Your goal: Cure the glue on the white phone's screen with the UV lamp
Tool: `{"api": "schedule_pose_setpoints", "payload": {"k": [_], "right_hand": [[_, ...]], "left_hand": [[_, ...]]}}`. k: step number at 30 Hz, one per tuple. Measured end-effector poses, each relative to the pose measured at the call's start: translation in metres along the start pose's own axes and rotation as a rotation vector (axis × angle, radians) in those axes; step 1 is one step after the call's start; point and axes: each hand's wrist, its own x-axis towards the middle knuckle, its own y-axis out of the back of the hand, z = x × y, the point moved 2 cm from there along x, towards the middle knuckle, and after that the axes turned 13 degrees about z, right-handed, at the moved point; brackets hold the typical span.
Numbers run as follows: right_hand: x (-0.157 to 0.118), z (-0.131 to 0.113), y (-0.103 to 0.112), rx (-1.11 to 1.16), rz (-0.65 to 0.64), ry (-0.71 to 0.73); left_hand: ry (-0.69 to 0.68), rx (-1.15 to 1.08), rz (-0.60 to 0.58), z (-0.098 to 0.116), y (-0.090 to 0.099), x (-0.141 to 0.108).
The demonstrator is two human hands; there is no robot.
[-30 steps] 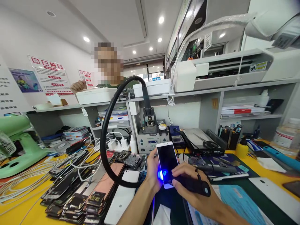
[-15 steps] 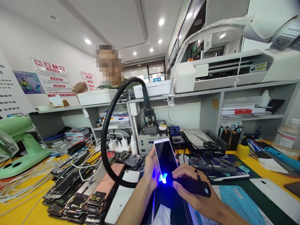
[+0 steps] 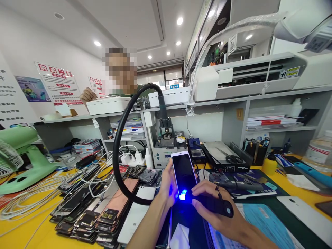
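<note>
A white-framed smartphone [image 3: 183,169] is tilted up above the bench, its dark screen facing me. My left hand [image 3: 168,183] is closed around its left edge. In my right hand [image 3: 215,218] lies a small black UV torch [image 3: 211,204] with a wrist cord, gripped between thumb and fingers. Its head points at the phone's lower end, where a bright blue-violet glow [image 3: 183,195] falls on the glass and spills onto my left palm. Beneath the hands a crumpled white tissue [image 3: 180,236] rests on the dark green mat. The fingertips behind the phone are hidden.
Stacked phone parts [image 3: 109,214] and a white phone back [image 3: 137,216] lie to the left, beside tangled white cables [image 3: 31,197]. A thick black hose [image 3: 116,155] arches over the bench. A person's hand [image 3: 88,95] rests behind the counter. Scissors [image 3: 233,158] lie at right.
The view has shifted slightly. Both hands keep their grips, and the blue light stays on the phone's lower end with hardly any movement.
</note>
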Motion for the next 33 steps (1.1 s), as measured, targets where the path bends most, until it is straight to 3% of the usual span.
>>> {"api": "schedule_pose_setpoints", "payload": {"k": [33], "right_hand": [[0.005, 0.008, 0.018, -0.111, 0.075, -0.170]], "left_hand": [[0.040, -0.048, -0.035, 0.000, -0.003, -0.005]]}}
